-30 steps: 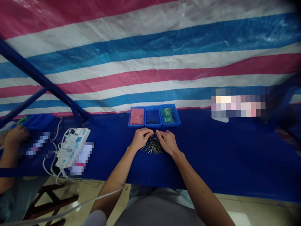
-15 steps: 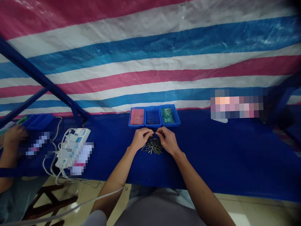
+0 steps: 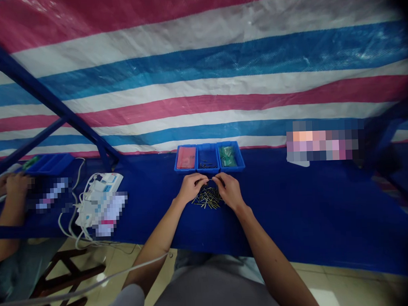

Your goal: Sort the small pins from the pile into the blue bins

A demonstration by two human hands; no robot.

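My left hand and my right hand face each other, both closed in a pinch with the fingertips a small gap apart. Something thin and pale seems to lie between the fingertips, too small to name. Just below them, a loose pile of thin, brass-coloured and dark metal pieces lies on the blue table. Directly behind my hands stand three joined blue bins. The left bin holds a pink sheet or packet, the middle bin a few dark thin pieces, the right bin green and clear items.
A white power strip with tangled cables lies to the left, beside a blurred-out item. Further left, another person's hands work near a blue divided tray. A pixelated object stands at the back right, before a striped tarp.
My right fingertips have drawn slightly away from my left ones; my left hand has hardly moved. At the far left, the other person's hands have come together.
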